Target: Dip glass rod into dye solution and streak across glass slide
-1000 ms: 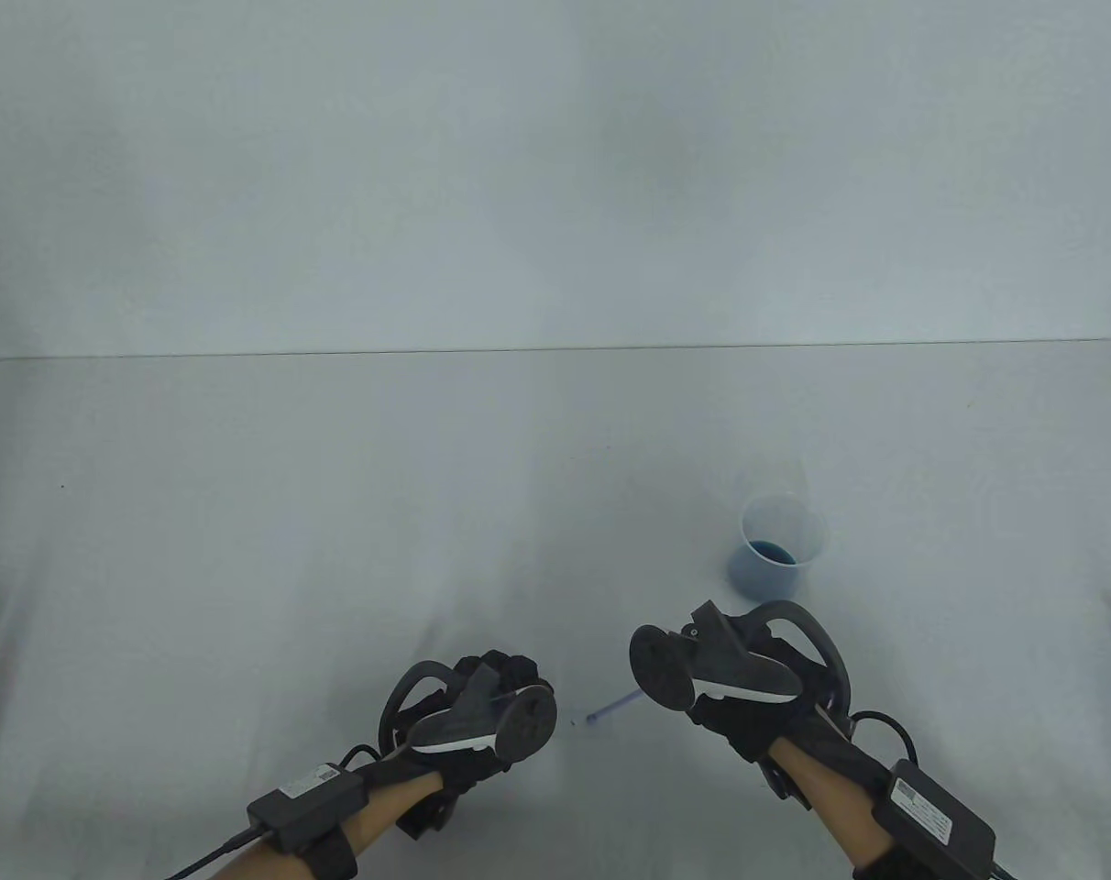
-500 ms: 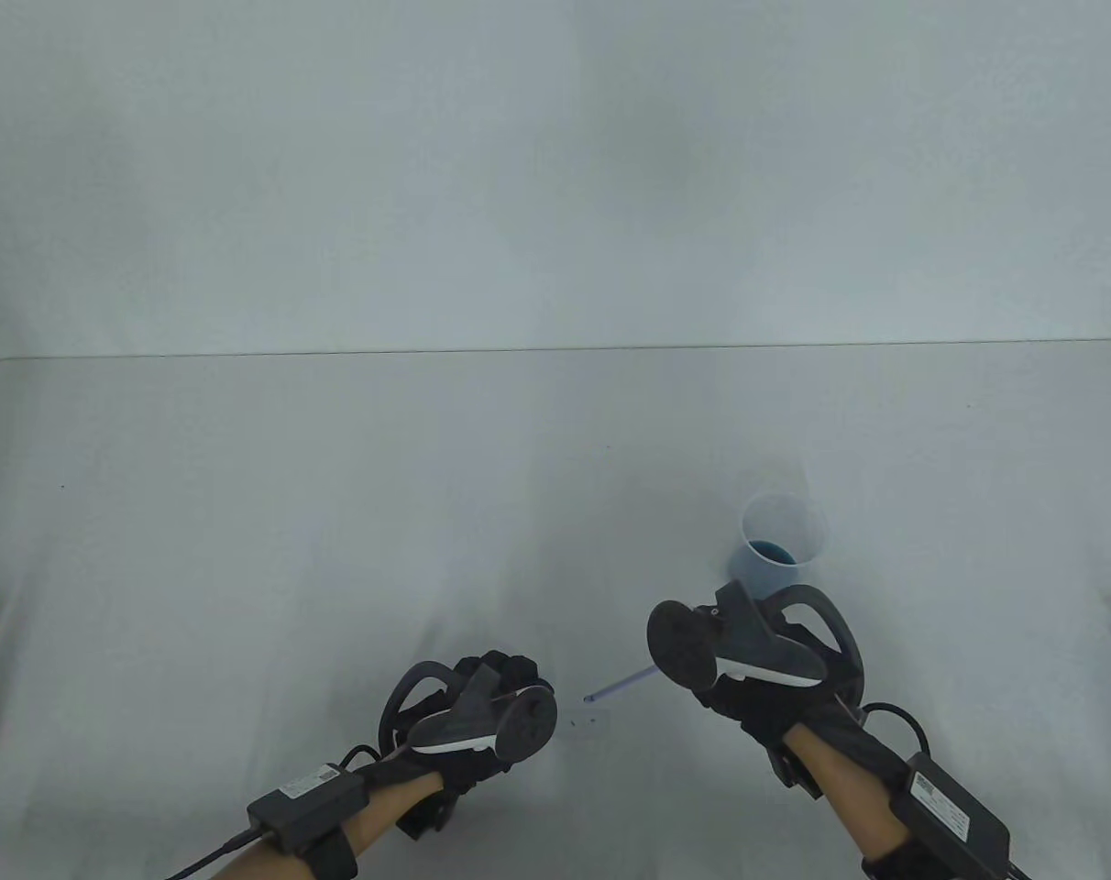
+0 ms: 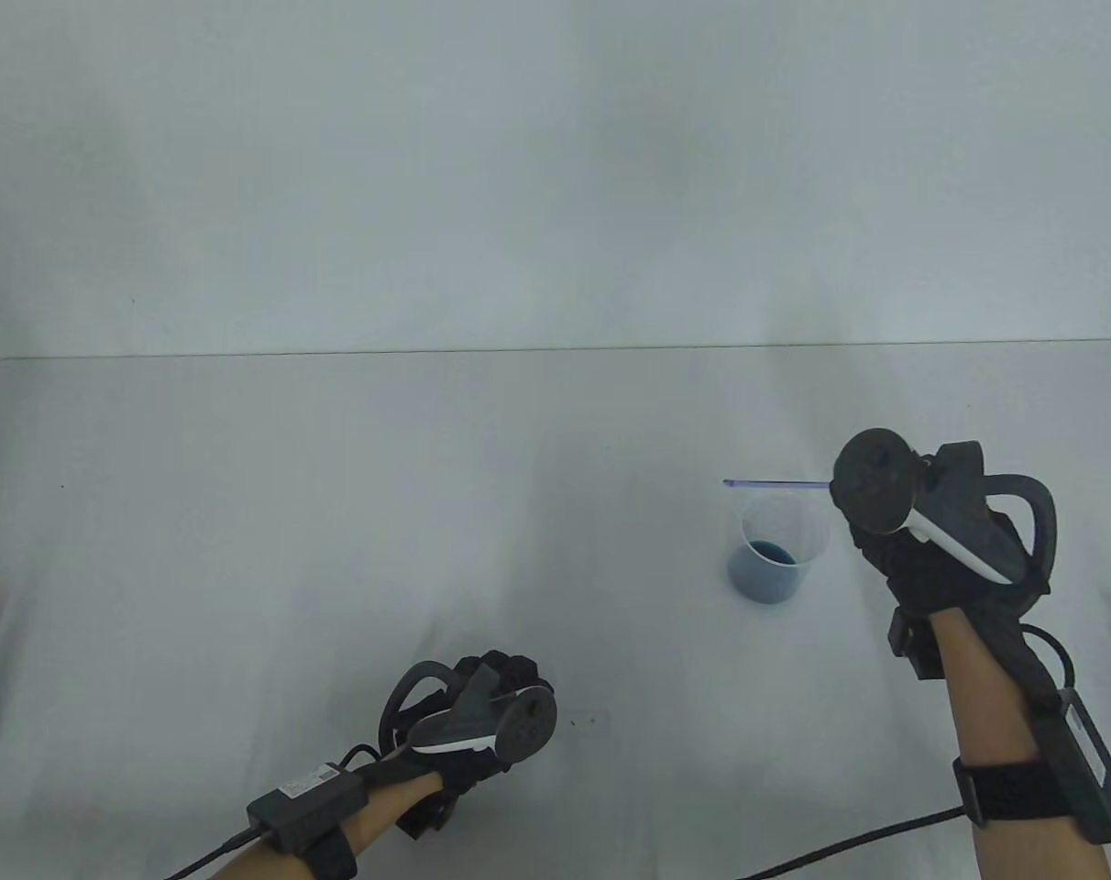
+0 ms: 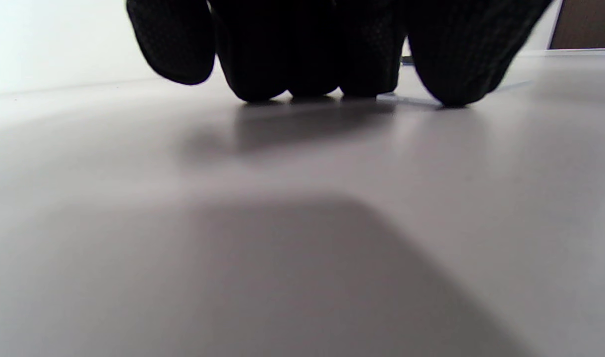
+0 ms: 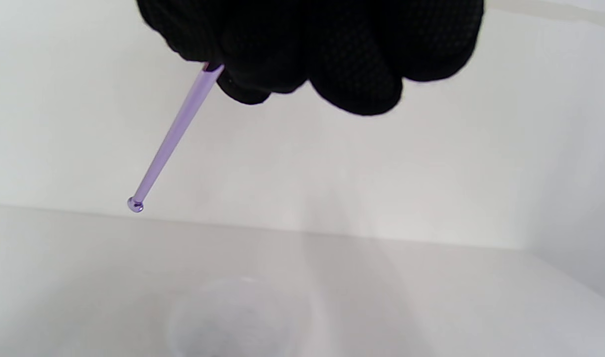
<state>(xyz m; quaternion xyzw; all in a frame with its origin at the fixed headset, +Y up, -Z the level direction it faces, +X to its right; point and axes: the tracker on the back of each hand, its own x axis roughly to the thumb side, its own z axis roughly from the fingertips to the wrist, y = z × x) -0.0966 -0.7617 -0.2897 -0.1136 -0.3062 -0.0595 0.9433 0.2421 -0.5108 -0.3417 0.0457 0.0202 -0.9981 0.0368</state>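
our right hand point(image 3: 940, 541) pinches glass rod point(image 3: 775, 483), axis level, tip past cup point(image 3: 780, 548) rim | dye below-left | left hand point(image 3: 482, 710) fingertips point(image 4: 307, 74) together, pressing table point(image 3: 335, 513)

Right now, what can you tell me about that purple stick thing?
The glass rod is a thin, straight, see-through stick that looks pale purple, with a small round bead at its free end. The right hand grips its other end. It is up in the air, lying nearly level in the table view, its tip above the cup of blue dye, not dipped in.
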